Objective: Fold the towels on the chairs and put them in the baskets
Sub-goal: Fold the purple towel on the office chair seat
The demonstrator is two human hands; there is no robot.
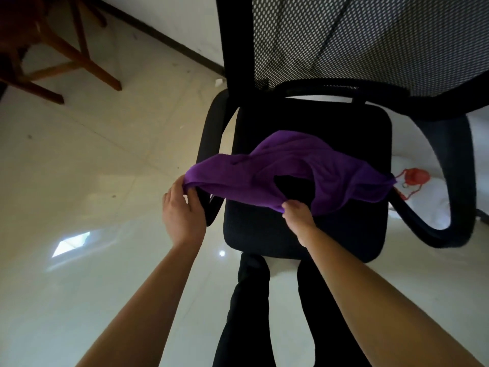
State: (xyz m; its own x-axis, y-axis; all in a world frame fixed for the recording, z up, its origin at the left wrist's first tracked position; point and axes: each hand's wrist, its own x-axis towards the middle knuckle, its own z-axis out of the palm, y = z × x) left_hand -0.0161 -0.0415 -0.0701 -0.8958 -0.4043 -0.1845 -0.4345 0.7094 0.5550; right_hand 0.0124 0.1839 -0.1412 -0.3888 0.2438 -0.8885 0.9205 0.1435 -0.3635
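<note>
Stood over a black office chair (267, 234) and looked straight down on its seat. Held a purple towel (304, 165) over that seat, crumpled and stretched from side to side, its right corner reaching the right armrest (449, 207). Grasped the left end of the towel with the left grip (182, 205), fingers curled around the cloth, just beside the left armrest (211, 144). Clenched the right grip (297, 217) on the near edge of the towel, above the middle of the seat. Had the mesh backrest (370, 35) rising behind the seat. Saw wooden legs (79, 56) far left on the pale tiled floor (92, 181), and a small red thing (414, 176), perhaps a bag with cords, beyond the right armrest.
</note>
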